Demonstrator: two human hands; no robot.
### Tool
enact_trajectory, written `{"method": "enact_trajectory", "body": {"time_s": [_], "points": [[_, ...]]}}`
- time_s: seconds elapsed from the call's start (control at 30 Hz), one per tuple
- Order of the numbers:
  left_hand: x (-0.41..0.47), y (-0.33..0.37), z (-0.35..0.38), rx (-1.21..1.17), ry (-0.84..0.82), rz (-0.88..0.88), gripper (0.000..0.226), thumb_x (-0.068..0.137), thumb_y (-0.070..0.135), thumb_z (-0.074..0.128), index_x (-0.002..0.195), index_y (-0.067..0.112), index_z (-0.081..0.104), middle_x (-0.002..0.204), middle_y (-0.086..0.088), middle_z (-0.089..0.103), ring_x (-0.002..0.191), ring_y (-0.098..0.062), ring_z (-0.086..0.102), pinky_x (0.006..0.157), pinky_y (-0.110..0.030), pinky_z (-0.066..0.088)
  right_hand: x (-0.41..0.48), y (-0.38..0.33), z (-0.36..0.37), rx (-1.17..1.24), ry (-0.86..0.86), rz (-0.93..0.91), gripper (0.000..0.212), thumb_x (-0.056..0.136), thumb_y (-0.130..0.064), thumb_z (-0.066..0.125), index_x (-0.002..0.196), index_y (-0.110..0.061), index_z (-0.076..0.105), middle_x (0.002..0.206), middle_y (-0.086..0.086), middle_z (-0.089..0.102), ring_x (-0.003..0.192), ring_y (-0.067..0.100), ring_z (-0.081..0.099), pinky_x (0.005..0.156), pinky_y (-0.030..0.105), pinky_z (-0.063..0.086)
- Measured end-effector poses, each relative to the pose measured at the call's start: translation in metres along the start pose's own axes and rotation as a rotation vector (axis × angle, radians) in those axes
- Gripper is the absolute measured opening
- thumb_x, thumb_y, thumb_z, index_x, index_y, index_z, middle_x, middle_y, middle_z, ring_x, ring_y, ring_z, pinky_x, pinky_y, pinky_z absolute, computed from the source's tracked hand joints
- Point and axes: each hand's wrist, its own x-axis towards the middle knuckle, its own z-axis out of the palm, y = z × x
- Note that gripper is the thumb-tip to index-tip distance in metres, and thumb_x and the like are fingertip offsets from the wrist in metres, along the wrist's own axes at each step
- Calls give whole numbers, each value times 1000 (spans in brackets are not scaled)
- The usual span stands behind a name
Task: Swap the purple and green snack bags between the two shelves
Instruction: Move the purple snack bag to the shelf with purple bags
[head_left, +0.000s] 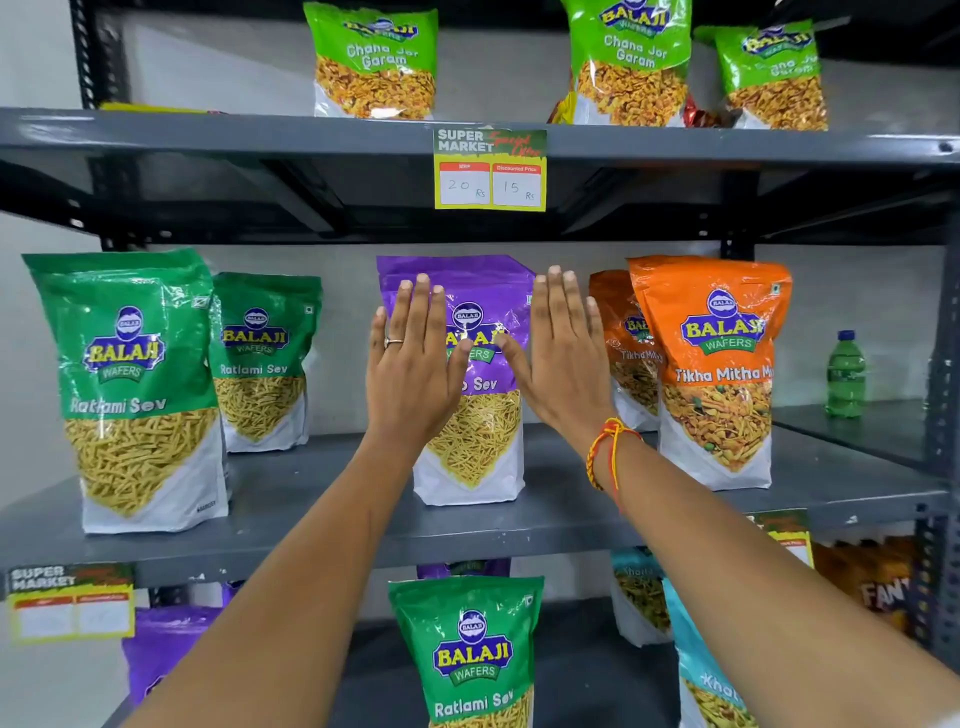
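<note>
A purple snack bag (480, 441) stands upright in the middle of the middle shelf (322, 525). My left hand (413, 369) is flat and open in front of its left half. My right hand (558, 358) is flat and open at its right edge. Neither hand grips the bag. Two green Ratlami Sev bags (132, 384) (262, 358) stand at the left of the same shelf. On the lower shelf a green bag (470, 654) stands in the middle, with a purple bag (161, 649) to its left and another purple one (462, 569) behind it.
Two orange bags (719, 374) stand right of the purple bag, close to my right hand. A green bottle (845, 376) is at the far right. Light green bags (374, 62) line the top shelf, above a price tag (490, 169). Blue bags (701, 670) sit lower right.
</note>
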Motion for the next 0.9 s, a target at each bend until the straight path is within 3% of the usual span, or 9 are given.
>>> {"method": "enact_trajectory", "body": {"time_s": [0.1,0.27,0.33,0.4,0.5,0.6,0.7,0.8,0.9], "points": [[-4,-7,1,-169,-30,-118,60,91,43,34,140,10,24,152,-12,28,142,-26,21,115,-44,14,-3,-2,2,230,-135,40,84,83,-61,37,142,-10,7,156,13,12,144,25,7,119,43,13],[-31,-28,8,-639,-270,-592,86,81,53,53,143,10,11,155,-12,17,143,-24,17,117,-42,15,-22,13,21,741,-457,608,110,63,-62,65,143,-12,9,154,10,20,140,25,24,111,39,27],[-44,-37,13,-813,-438,-731,94,73,54,62,142,9,16,153,-12,23,140,-25,26,115,-41,23,-31,21,32,776,-589,644,109,63,-55,70,142,-8,13,152,13,26,138,28,29,109,40,30],[-54,-48,21,-951,-558,-759,90,59,59,72,130,11,42,138,-12,49,125,-26,48,106,-38,41,-39,25,45,880,-654,619,95,62,-46,76,135,-5,32,140,15,45,128,29,44,106,40,39],[-64,-49,24,-983,-593,-689,25,73,21,72,96,18,62,101,-3,67,94,-17,62,82,-14,52,-49,23,56,1019,-647,571,51,65,-29,78,108,-6,62,116,14,66,102,21,63,84,25,53],[-65,-45,20,-975,-506,-669,28,77,5,66,104,8,62,103,-7,65,75,1,63,84,-18,52,-53,18,54,1087,-559,588,38,67,-18,77,101,-5,65,110,13,68,91,17,63,67,12,51],[-66,-45,9,-982,-470,-676,31,77,3,66,108,3,62,99,-7,67,66,13,63,67,-4,49,-56,10,44,1107,-504,611,35,64,-19,79,95,-9,67,98,7,69,86,15,64,65,12,49],[-71,-43,-18,-1012,-412,-691,33,76,2,66,109,3,62,85,7,69,68,10,65,64,-4,49,-62,-2,28,1144,-489,591,24,62,-21,80,83,-17,69,88,2,71,83,13,66,70,18,53],[-82,-44,-53,-1009,-361,-694,33,75,3,67,107,10,63,78,19,73,74,7,66,69,-6,51,-72,-20,8,1239,-474,526,19,62,-18,80,76,-21,69,81,-5,71,74,3,66,66,12,54]]}}
